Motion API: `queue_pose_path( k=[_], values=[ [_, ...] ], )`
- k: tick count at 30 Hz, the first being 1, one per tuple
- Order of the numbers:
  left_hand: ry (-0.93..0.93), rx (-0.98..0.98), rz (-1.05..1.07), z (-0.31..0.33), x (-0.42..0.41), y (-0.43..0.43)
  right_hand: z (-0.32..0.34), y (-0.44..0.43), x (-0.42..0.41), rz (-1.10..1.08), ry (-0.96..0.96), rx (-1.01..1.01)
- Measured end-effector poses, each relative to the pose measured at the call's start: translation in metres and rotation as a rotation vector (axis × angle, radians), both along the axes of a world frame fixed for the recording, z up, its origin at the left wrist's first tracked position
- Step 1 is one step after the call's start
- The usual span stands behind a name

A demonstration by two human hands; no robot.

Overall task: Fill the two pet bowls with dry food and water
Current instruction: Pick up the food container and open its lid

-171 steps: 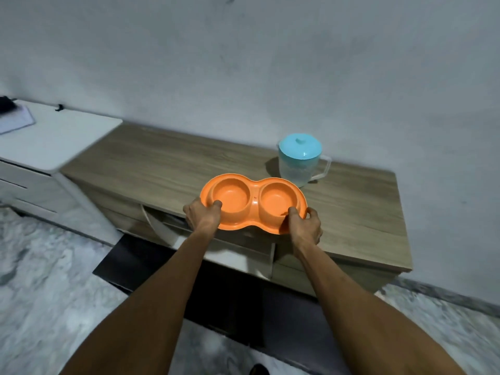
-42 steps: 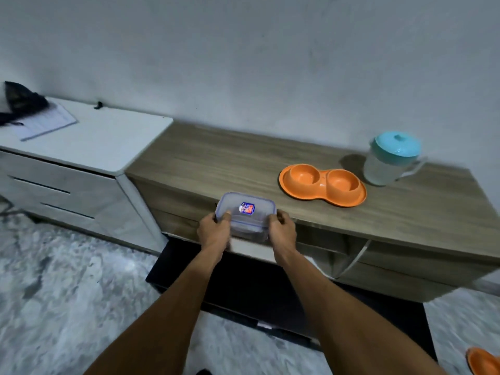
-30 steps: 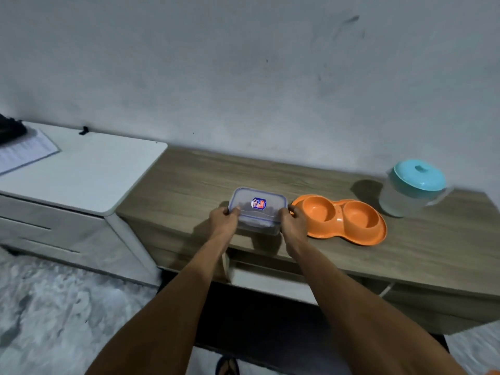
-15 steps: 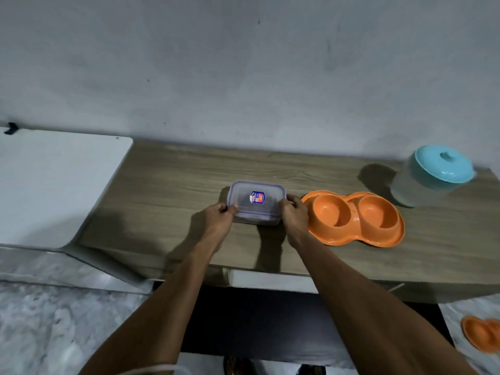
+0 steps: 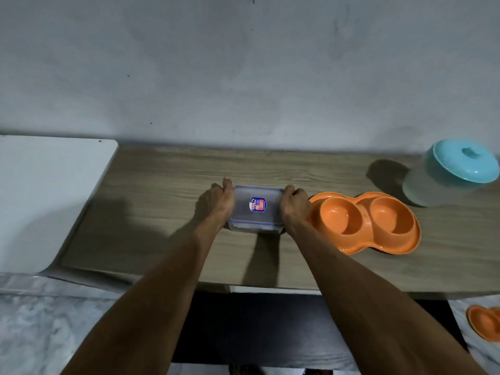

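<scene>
A clear lidded food container (image 5: pixel 257 209) with a small blue and red sticker rests on the wooden cabinet top (image 5: pixel 162 212). My left hand (image 5: pixel 220 203) grips its left end and my right hand (image 5: pixel 293 205) grips its right end. Its contents are hard to make out through the lid. Just to the right lies the orange double pet bowl (image 5: pixel 365 223), both hollows empty, its left rim close to my right hand. Behind it at the far right stands a translucent water jug (image 5: pixel 446 177) with a turquoise lid.
A white cabinet top (image 5: pixel 46 196) adjoins the wooden one on the left. The grey wall runs directly behind. A second orange dish (image 5: pixel 485 324) lies on the marble floor at the lower right. Below the front edge is a dark opening (image 5: pixel 257 326).
I carried the container up from the cabinet's front edge and set it down on the top, left of the orange bowl. Both hands stay on its ends; the view has tilted downward.
</scene>
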State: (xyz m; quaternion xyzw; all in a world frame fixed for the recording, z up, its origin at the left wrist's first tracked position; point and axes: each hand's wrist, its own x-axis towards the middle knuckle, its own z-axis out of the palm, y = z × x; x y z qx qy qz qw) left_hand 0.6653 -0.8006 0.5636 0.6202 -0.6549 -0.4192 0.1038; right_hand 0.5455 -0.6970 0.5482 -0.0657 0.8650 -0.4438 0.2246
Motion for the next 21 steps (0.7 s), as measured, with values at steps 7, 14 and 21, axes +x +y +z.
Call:
queue_pose_path(
  k=[7, 14, 21],
  values=[
    [-0.089, -0.113, 0.014, -0.02, -0.007, -0.002, -0.008, -0.003, -0.004, 0.037, 0.011, -0.018],
    [-0.08, -0.072, 0.031, -0.011, -0.01, 0.0, -0.009, -0.002, -0.003, 0.091, 0.197, 0.066],
    [-0.06, -0.142, 0.089, -0.005, -0.003, 0.006, -0.004, 0.0, 0.001, 0.115, 0.247, 0.147]
  ],
)
